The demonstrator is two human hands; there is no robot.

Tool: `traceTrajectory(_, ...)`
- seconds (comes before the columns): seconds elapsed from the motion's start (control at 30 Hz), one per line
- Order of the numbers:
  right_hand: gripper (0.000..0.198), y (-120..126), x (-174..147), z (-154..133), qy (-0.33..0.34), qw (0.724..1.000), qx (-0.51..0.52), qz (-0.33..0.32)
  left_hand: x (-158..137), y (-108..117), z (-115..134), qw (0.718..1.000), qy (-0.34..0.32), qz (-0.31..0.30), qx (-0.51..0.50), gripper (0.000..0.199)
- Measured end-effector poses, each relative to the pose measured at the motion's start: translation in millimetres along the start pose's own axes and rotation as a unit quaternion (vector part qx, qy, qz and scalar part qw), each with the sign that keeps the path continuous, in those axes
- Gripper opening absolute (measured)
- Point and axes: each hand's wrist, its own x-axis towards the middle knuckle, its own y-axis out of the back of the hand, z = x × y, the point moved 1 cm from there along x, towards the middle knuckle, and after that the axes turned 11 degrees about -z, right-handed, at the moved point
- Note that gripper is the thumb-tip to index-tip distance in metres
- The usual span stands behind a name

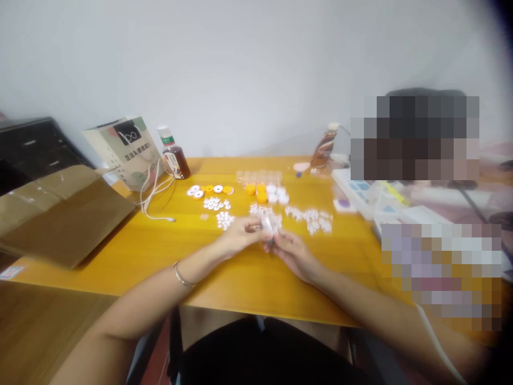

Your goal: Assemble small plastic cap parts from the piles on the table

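My left hand [239, 235] and my right hand [295, 252] meet above the middle of the table. Between their fingertips is a small clear plastic piece [267, 223], blurred, its exact kind not readable; both hands are closed on it. Just beyond lie small white pieces with reddish marks [256, 209]. Left of them are clusters of small white round pieces [214, 203]. Orange caps [262, 197] and white caps [277, 193] stand farther back, beside orange and white rings [217, 189]. Loose translucent pieces [318, 220] are spread to the right.
Clear cups [262, 175] line the back. A dark bottle [175, 158], white cable [150, 192], paper bag [132, 149] and cardboard box [68, 214] stand left. On the right are a brown bottle [324, 147], white trays [356, 187] and another person, blurred out.
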Motion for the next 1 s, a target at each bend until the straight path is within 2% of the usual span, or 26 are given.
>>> traceTrajectory(0.17,0.032,-1.3,-1.4,0.8,-0.019,0.997,0.064,-0.044,-1.8,-1.8,-2.0,0.998,0.0,-0.039,-0.038,0.027)
traceTrajectory(0.27,0.032,-0.7,-1.6,0.3,-0.037,0.993,0.088,-0.069,-2.0,-1.2,-0.8,0.998,0.002,-0.051,-0.026,0.027)
traceTrajectory(0.33,0.031,1.0,-0.7,-0.6,-0.045,0.991,0.098,-0.074,-1.9,0.1,1.4,0.999,0.0,-0.041,0.019,0.027)
traceTrajectory(0.4,0.029,4.0,1.8,-1.9,-0.042,0.993,0.087,-0.063,-2.2,2.2,3.5,0.994,-0.019,0.006,0.112,0.025)
traceTrajectory(0.5,0.025,8.2,7.0,-4.7,-0.009,1.0,-0.002,-0.02,-4.2,3.4,3.0,0.95,-0.064,0.089,0.293,0.025)
traceTrajectory(0.6,0.03,8.2,9.3,-8.1,0.009,0.991,-0.134,0.029,-6.6,-0.2,-4.0,0.889,-0.076,0.106,0.438,0.031)
traceTrajectory(0.67,0.029,6.5,8.1,-11.0,0.011,0.977,-0.206,0.055,-7.7,-3.7,-8.5,0.863,-0.076,0.109,0.487,0.037)
traceTrajectory(0.77,0.021,9.0,5.8,-18.4,0.043,0.956,-0.274,0.099,-8.6,-7.8,-9.0,0.854,-0.09,0.127,0.497,0.058)
traceTrajectory(0.83,0.023,20.0,7.6,-26.8,0.076,0.942,-0.293,0.144,-9.1,-9.5,-6.2,0.857,-0.101,0.131,0.489,0.067)
traceTrajectory(0.9,0.028,42.0,12.9,-38.7,0.105,0.914,-0.324,0.221,-9.4,-11.8,-4.5,0.863,-0.11,0.081,0.486,0.061)
traceTrajectory(0.93,0.03,56.8,16.8,-45.6,0.108,0.895,-0.347,0.258,-9.6,-13.5,-4.8,0.866,-0.115,0.03,0.486,0.055)
traceTrajectory(1.0,0.03,91.6,26.1,-59.1,0.075,0.853,-0.429,0.288,-10.4,-17.8,-8.4,0.866,-0.116,-0.092,0.478,0.049)
